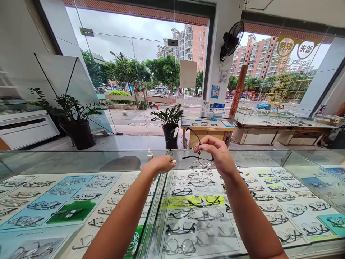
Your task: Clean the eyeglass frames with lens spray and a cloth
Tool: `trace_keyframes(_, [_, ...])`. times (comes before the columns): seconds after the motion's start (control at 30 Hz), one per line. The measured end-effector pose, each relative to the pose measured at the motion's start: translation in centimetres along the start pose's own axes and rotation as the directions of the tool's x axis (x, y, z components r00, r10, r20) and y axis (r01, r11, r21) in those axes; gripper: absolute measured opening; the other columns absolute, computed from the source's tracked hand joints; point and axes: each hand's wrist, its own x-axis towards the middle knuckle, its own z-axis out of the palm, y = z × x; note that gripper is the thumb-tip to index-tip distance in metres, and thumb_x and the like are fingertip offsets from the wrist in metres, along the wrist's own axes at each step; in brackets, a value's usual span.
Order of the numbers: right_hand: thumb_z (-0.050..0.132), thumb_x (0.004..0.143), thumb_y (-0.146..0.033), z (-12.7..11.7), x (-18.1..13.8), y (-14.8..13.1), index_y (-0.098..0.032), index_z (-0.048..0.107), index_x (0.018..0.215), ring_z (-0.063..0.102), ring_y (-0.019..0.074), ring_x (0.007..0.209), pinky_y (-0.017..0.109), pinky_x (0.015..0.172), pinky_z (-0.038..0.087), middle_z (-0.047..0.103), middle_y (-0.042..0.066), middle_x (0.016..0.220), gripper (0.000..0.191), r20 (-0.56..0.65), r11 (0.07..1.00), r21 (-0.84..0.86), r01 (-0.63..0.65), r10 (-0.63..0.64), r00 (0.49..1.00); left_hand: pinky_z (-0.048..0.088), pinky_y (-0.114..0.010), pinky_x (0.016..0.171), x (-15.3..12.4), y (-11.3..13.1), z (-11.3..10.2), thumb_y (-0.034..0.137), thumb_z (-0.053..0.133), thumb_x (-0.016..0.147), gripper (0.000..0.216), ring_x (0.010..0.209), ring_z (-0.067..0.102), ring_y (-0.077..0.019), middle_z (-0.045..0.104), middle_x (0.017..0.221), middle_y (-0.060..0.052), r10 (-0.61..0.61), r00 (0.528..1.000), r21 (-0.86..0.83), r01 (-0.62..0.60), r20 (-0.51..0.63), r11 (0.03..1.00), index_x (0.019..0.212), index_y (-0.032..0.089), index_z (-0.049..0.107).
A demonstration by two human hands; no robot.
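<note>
A pair of eyeglasses (205,156) with thin dark rims is pinched in the fingers of my right hand (215,153), above the glass counter. Its temples are unfolded and point left, and a small white tag (175,133) hangs by one of them. My left hand (163,164) is stretched forward, palm side turned away, with its fingers drawn together. Something small and whitish shows at its fingertips, too small to name. Just behind that hand a small white bottle (150,155) stands upright on the counter.
Glass display cases (159,216) beneath my arms hold rows of eyeglasses. A potted plant (170,131) stands beyond the counter, another potted plant (79,129) farther left. A low display table (212,127) is near the window; a black fan (232,40) hangs on the pillar.
</note>
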Motion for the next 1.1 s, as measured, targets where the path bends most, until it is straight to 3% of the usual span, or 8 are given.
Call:
trace_keyframes(0.23, [0.063, 0.092, -0.028, -0.5, -0.3, -0.5, -0.023, 0.068, 0.083, 0.068, 0.0203, 0.087, 0.037, 0.086, 0.049, 0.076, 0.002, 0.084, 0.012, 0.018, 0.978, -0.208, 0.02, -0.017, 1.0, 0.056, -0.044, 0.086, -0.5, -0.1, -0.6, 0.054, 0.063, 0.087, 0.039, 0.096, 0.074, -0.0331, 0.08, 0.108, -0.014, -0.05, 0.999, 0.011, 0.05, 0.02, 0.999, 0.1, 0.02, 0.074])
trace_keyframes(0.33, [0.061, 0.095, -0.03, -1.1, -0.4, -0.8, -0.023, 0.066, 0.084, 0.067, 0.0205, 0.087, 0.037, 0.085, 0.048, 0.075, 0.002, 0.085, 0.014, 0.012, 0.959, -0.284, 0.023, -0.02, 1.0, 0.054, -0.051, 0.097, -3.3, 1.0, -2.6, 0.053, 0.051, 0.096, 0.044, 0.116, 0.07, -0.0384, 0.075, 0.128, -0.017, -0.03, 0.981, 0.039, 0.038, -0.189, 0.998, 0.118, 0.021, 0.071])
trace_keyframes(0.4, [0.059, 0.096, -0.03, -1.6, -0.4, -1.1, -0.023, 0.066, 0.085, 0.067, 0.0202, 0.087, 0.037, 0.086, 0.048, 0.075, 0.002, 0.086, 0.014, 0.016, 0.951, -0.307, 0.018, -0.013, 1.0, 0.053, -0.054, 0.104, -5.9, 2.1, -3.9, 0.054, 0.049, 0.099, 0.047, 0.128, 0.065, -0.039, 0.071, 0.136, -0.017, 0.079, 0.879, 0.046, -0.065, -0.47, 0.997, 0.129, 0.021, 0.066])
trace_keyframes(0.47, [0.058, 0.096, -0.029, -1.9, -0.4, -1.4, -0.023, 0.066, 0.086, 0.067, 0.0198, 0.088, 0.037, 0.087, 0.048, 0.074, 0.001, 0.087, 0.014, 0.023, 0.948, -0.317, 0.012, -0.005, 1.0, 0.047, -0.055, 0.116, -8.5, 3.6, -4.8, 0.057, 0.058, 0.097, 0.061, 0.138, 0.058, -0.0372, 0.063, 0.148, -0.017, 0.278, 0.665, 0.109, -0.285, -0.694, 0.952, 0.147, 0.022, 0.054])
trace_keyframes(0.57, [0.058, 0.095, -0.028, -2.2, -0.5, -1.9, -0.023, 0.066, 0.086, 0.068, 0.0195, 0.088, 0.036, 0.087, 0.048, 0.073, 0.001, 0.086, 0.013, 0.039, 0.943, -0.332, 0.003, 0.011, 0.999, 0.039, -0.055, 0.126, -11.2, 5.8, -5.2, 0.058, 0.077, 0.087, 0.094, 0.151, 0.046, -0.036, 0.048, 0.162, -0.017, 0.529, 0.372, 0.263, -0.569, -0.763, 0.779, 0.163, 0.025, 0.033])
trace_keyframes(0.63, [0.058, 0.096, -0.028, -2.3, -0.7, -2.2, -0.022, 0.066, 0.085, 0.067, 0.0193, 0.088, 0.035, 0.087, 0.048, 0.073, 0.001, 0.086, 0.014, 0.066, 0.932, -0.362, 0.002, 0.023, 0.998, 0.041, -0.054, 0.125, -11.9, 6.9, -5.1, 0.057, 0.082, 0.084, 0.096, 0.149, 0.048, -0.0354, 0.05, 0.16, -0.015, 0.568, 0.306, 0.299, -0.613, -0.764, 0.731, 0.162, 0.028, 0.035])
trace_keyframes(0.9, [0.057, 0.095, -0.023, -2.1, -1.1, -2.9, -0.022, 0.067, 0.082, 0.066, 0.0192, 0.087, 0.034, 0.085, 0.047, 0.073, 0.0, 0.085, 0.016, 0.141, 0.884, -0.466, 0.036, 0.034, 0.989, 0.056, -0.047, 0.105, -11.5, 7.6, -4.5, 0.053, 0.081, 0.087, 0.063, 0.12, 0.067, -0.0298, 0.071, 0.129, -0.011, 0.547, 0.3, 0.297, -0.593, -0.781, 0.749, 0.138, 0.026, 0.057])
trace_keyframes(1.1, [0.058, 0.096, -0.025, -2.0, -1.1, -2.9, -0.023, 0.067, 0.082, 0.065, 0.0201, 0.086, 0.035, 0.083, 0.046, 0.072, 0.001, 0.085, 0.016, 0.135, 0.871, -0.49, 0.042, 0.028, 0.99, 0.058, -0.045, 0.1, -11.7, 7.5, -4.6, 0.053, 0.082, 0.087, 0.058, 0.118, 0.069, -0.0287, 0.072, 0.126, -0.011, 0.513, 0.322, 0.252, -0.595, -0.796, 0.764, 0.132, 0.024, 0.06])
